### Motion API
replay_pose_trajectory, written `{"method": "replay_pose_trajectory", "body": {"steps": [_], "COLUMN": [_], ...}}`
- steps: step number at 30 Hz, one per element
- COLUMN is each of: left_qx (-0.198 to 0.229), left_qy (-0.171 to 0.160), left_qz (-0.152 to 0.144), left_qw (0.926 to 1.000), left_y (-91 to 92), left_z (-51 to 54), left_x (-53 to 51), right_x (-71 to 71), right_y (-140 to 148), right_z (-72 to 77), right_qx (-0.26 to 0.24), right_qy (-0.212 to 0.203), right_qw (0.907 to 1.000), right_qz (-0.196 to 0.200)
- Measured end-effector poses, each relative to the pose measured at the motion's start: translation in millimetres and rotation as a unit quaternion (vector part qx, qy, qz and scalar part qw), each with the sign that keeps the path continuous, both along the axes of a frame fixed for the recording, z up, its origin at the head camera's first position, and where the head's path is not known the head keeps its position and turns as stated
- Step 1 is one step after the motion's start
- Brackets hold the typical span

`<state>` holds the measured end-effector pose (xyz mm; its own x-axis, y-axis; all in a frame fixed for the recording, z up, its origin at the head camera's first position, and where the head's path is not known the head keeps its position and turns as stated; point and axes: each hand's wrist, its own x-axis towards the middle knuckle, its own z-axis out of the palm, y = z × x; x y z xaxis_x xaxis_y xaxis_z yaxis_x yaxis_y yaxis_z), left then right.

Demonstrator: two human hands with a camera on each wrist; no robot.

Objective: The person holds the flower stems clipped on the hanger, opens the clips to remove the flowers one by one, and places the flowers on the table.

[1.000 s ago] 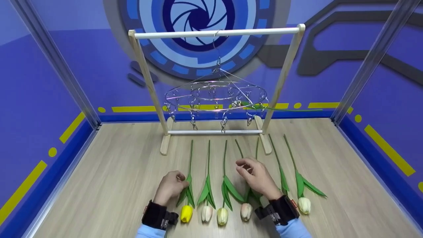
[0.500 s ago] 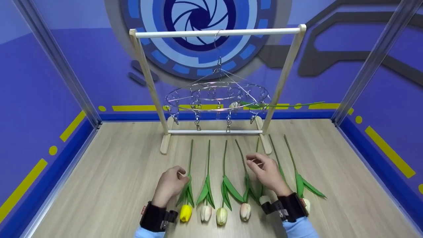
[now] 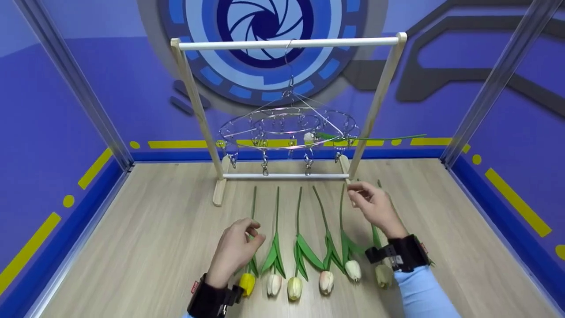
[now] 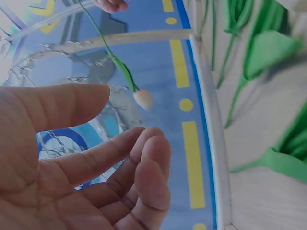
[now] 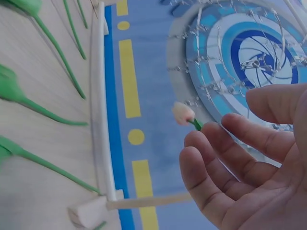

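Observation:
In the head view, my left hand hovers over the yellow tulip at the row's left end, its fingers loosely bent round nothing. My right hand, also holding nothing, is above the stems at the right, near the rack's right foot. Both wrist views show gaps between thumb and fingers. From the round metal clip hanger a pale tulip hangs sideways, its green stem pointing right. Other artificial tulips lie in a row, including a pinkish one and a white one. My right arm covers the rightmost.
A wooden rack with a white top bar carries the hanger, whose several clips dangle over the lower bar. Blue printed panels enclose the wooden table at the back and both sides.
My right hand has moved forward and right, uncovering the white tulip. My left hand has risen slightly and shifted right. The hanger has swayed and turned a little.

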<state>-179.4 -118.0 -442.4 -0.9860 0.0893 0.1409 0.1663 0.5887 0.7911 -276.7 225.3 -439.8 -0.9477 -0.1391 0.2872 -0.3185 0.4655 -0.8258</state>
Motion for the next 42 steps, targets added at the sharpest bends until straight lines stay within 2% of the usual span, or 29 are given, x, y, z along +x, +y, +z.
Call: {"method": "replay_pose_trajectory", "body": {"steps": [7, 12, 18, 22, 31, 37, 42], "left_qx": [-0.001, -0.004, -0.003, -0.002, -0.004, -0.003, 0.012], "left_qy": [0.010, 0.021, 0.026, 0.030, 0.022, 0.018, 0.026], "left_qz": [-0.016, -0.021, -0.034, -0.038, -0.037, -0.044, -0.060], "left_qw": [0.9998, 0.9996, 0.9991, 0.9988, 0.9991, 0.9988, 0.9978], "left_y": [10.3, 15.1, 17.2, 15.8, 14.8, 17.9, 24.4], "left_z": [10.5, 12.6, 12.4, 12.1, 14.5, 20.3, 31.9], "left_x": [5.5, 7.1, 8.4, 8.4, 8.2, 8.3, 5.0], "right_x": [-27.2, -48.7, -70.9, -79.2, -85.5, -88.2, -88.7], "right_y": [14, 22, 28, 28, 19, 12, 4], "right_z": [20.9, 30.0, 38.6, 44.4, 53.8, 61.1, 68.0], "right_qx": [-0.040, -0.071, -0.110, -0.136, -0.172, -0.156, -0.133], "right_qy": [-0.054, -0.077, -0.096, -0.078, -0.010, 0.048, 0.097], "right_qw": [0.9975, 0.9941, 0.9873, 0.9848, 0.9813, 0.9829, 0.9837], "right_qz": [-0.021, -0.029, -0.064, -0.074, -0.086, -0.085, -0.074]}}
